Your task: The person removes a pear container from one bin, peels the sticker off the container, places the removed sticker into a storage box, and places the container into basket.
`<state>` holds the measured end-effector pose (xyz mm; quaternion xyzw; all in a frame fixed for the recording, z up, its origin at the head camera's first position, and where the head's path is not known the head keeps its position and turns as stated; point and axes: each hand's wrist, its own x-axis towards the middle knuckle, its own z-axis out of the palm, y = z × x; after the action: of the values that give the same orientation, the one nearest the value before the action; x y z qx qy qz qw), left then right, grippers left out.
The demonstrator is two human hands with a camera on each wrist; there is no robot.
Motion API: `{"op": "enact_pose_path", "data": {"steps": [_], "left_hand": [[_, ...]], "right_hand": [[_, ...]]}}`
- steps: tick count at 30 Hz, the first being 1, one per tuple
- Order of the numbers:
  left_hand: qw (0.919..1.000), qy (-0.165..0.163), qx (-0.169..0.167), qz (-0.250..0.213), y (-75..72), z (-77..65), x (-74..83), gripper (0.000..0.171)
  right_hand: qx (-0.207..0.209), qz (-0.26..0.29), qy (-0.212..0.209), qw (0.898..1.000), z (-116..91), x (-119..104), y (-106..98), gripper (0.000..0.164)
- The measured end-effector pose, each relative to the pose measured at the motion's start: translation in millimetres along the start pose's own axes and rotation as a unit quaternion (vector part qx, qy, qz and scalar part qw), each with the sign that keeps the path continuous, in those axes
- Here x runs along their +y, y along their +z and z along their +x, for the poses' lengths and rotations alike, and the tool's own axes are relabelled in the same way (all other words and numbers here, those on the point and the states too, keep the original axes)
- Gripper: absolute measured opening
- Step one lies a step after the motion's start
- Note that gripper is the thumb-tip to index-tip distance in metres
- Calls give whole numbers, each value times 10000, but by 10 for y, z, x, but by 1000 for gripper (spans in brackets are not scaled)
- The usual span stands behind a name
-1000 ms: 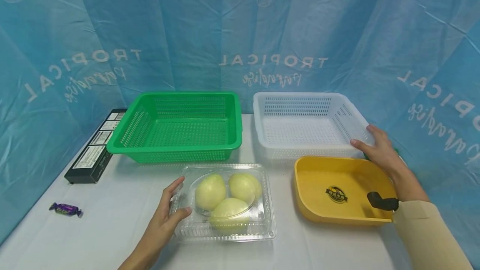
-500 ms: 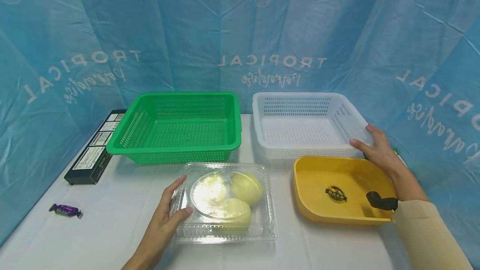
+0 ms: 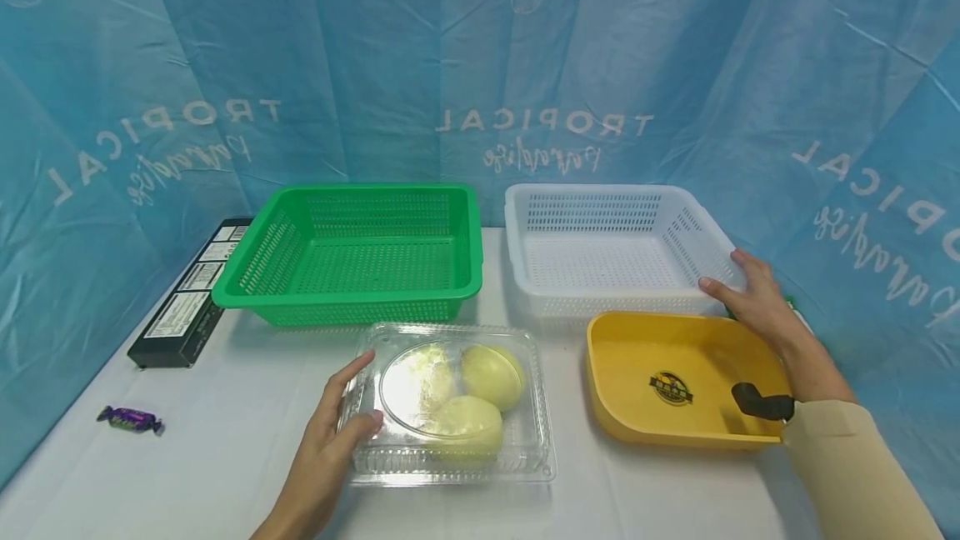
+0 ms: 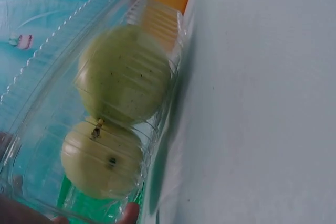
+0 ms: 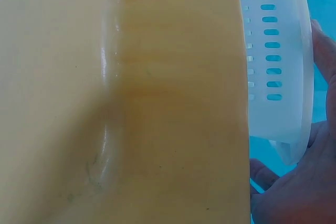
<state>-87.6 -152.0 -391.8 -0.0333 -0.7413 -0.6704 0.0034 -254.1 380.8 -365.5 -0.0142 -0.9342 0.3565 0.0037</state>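
Note:
A clear plastic clamshell box [image 3: 517,448] stands at the front middle of the table. Inside are several pale yellow-green round fruits [image 3: 491,377], pear-like, with a stem on one; glare on the lid covers part of them. My left hand [image 3: 330,432] holds the box by its left side, thumb near the lid and fingers around the far left edge. The white basket [image 3: 600,294] is at the back right. At its front right corner, my right hand [image 3: 761,298] grips the rim, with thumb in front and fingers along the right side.
Left of the white basket stands a green basket [image 3: 352,298]. A yellow tray [image 3: 690,427] lies below my right forearm. A black box [image 3: 176,332] and a purple wrapped candy [image 3: 131,418] lie at the left. Behind everything hangs a blue curtain [image 3: 405,48].
The clear box has tilted slightly, its far edge higher, and glare has appeared on its lid. The fruits look shifted under it. My right hand has stayed on the white basket.

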Motion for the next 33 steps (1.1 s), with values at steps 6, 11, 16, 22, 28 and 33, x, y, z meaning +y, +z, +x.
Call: {"op": "enact_pose_path", "data": {"steps": [6,11,16,22,28,33], "left_hand": [[9999,-133,99,47,27,-5,22,62],[9997,-158,163,-121,7,-21,52,62],[9991,-102,118,-389,-19,-42,134,60],[9990,-25,-27,-436,-58,-54,247,58],[9979,-151,-248,-572,-91,-39,379,56],[9969,-216,-281,-702,-71,17,522,56]], "right_hand": [[55,-20,-17,10000,3,18,9,93],[29,-13,-12,10000,4,20,1,94],[7,8,34,10000,2,8,-5,96],[-5,48,54,10000,3,0,-2,97],[-15,85,37,10000,5,7,1,96],[-42,125,69,9999,13,13,-4,96]]}}
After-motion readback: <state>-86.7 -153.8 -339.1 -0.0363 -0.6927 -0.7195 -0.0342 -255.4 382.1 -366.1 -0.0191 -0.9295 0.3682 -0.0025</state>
